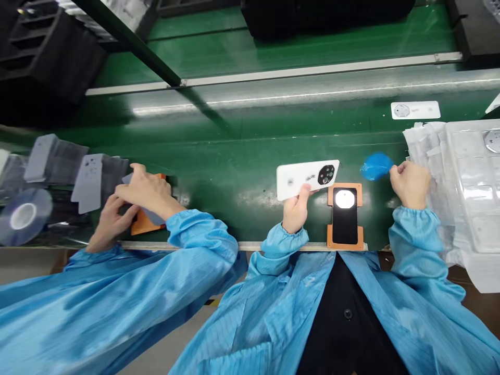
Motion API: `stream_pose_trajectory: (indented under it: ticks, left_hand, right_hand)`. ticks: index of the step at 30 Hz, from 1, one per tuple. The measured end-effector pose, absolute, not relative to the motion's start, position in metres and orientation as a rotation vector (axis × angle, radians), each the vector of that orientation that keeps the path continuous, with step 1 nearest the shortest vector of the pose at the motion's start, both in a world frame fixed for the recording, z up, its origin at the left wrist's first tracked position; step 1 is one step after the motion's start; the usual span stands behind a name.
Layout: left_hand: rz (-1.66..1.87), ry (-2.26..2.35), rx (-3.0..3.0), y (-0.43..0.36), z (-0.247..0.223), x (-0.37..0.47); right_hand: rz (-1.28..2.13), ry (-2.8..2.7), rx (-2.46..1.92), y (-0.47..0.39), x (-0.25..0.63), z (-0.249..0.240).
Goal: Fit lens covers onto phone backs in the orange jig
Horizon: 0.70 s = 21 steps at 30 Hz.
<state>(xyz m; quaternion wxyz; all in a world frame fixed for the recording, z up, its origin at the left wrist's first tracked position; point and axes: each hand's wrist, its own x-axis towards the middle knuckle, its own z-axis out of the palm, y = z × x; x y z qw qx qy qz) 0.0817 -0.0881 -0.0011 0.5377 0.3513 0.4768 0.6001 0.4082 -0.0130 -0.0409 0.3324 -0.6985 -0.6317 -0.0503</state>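
My left hand (295, 212) grips a white phone back cover (299, 179) by its lower edge; its black camera area faces up at the right end. In front of me, to the right of that hand, an orange fixture (335, 237) holds a black rectangular piece (345, 226) with a white round-cornered patch (345, 199) at its far end. My right hand (410, 183), fingers closed in a pinch, has a blue film piece (375, 166) at its fingertips. The blue film hangs off to the left, over the green bench.
On the right sit a translucent tray (461, 177) and thin white sheets (427, 148). A white panel (415, 110) lies farther back. At left, a co-worker's hands (136, 200) work over another orange fixture (142, 223), near grey sheets (86, 179) and a tape roll (24, 216).
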Motion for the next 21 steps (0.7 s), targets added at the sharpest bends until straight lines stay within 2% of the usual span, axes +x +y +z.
stream_pose_trajectory:
  ticks: [3,7,11,16,21]
  left_hand:
    - [1.17,1.01,1.312,-0.098,0.009,0.081]
    - [0.976,0.841,1.622,-0.099,0.008,0.088]
    - [0.914,0.884,1.725,-0.099,-0.015,0.095]
    - [0.552,0.924,2.577,-0.104,-0.039,0.1]
    - [0.395,1.048,2.837,-0.105,-0.044,0.1]
  right_hand:
    - [-0.03,-1.723,-1.775,-0.052,0.391,-0.009]
    - [0.28,-2.109,-1.355,-0.106,0.352,0.022]
    - [0.262,-2.349,-1.216,-0.131,0.333,0.009]
    - [0.126,-2.4,-1.22,-0.132,0.335,-0.015]
    - [0.169,-2.436,-1.209,-0.124,0.34,-0.022]
